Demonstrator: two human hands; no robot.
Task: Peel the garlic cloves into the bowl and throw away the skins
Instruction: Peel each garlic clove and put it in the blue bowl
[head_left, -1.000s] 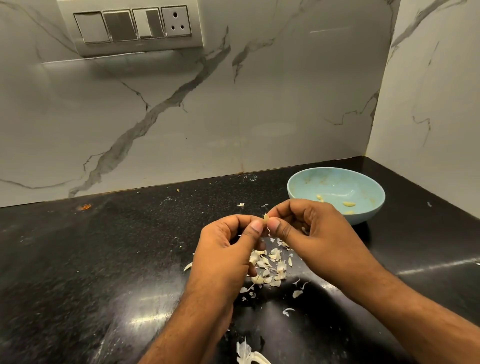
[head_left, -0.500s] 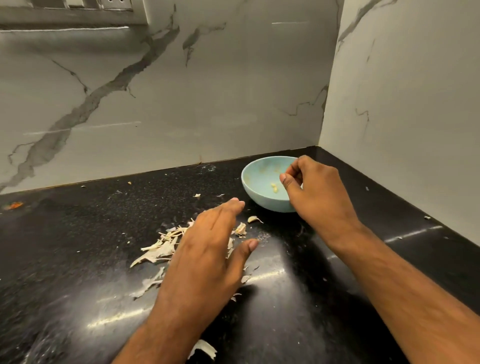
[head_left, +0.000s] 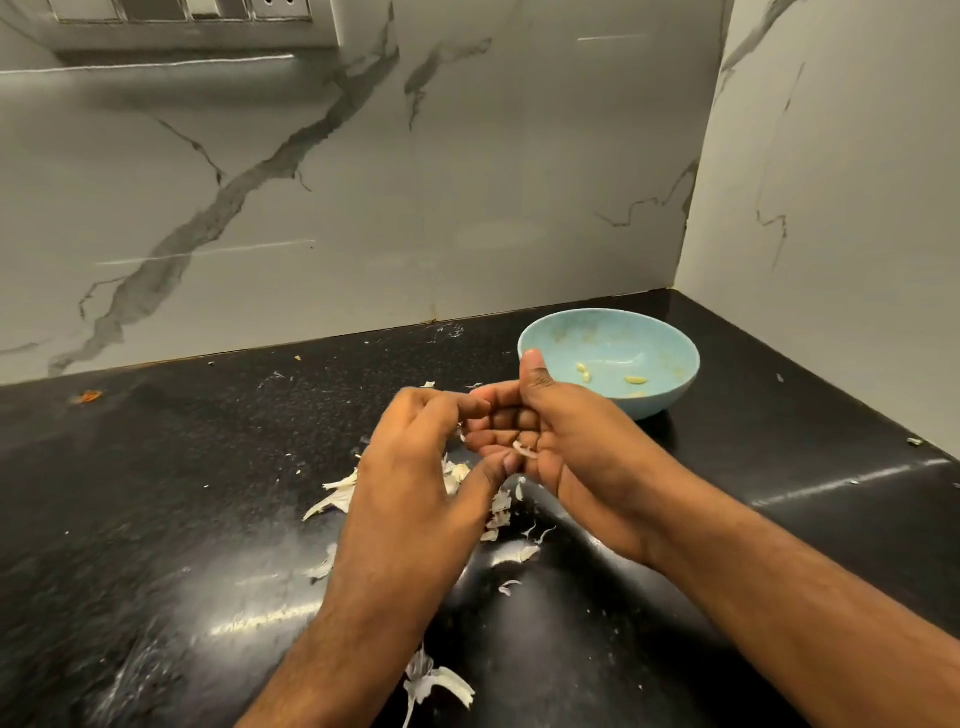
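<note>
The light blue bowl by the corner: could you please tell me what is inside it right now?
The bowl holds a few small peeled garlic cloves on its floor. The right hand covers its near-left rim, so anything lying there cannot be seen.

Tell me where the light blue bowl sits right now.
In the head view, the light blue round bowl sits on the black countertop at the far right, near the marble wall corner, just beyond the right hand, with a few peeled cloves inside.
</note>
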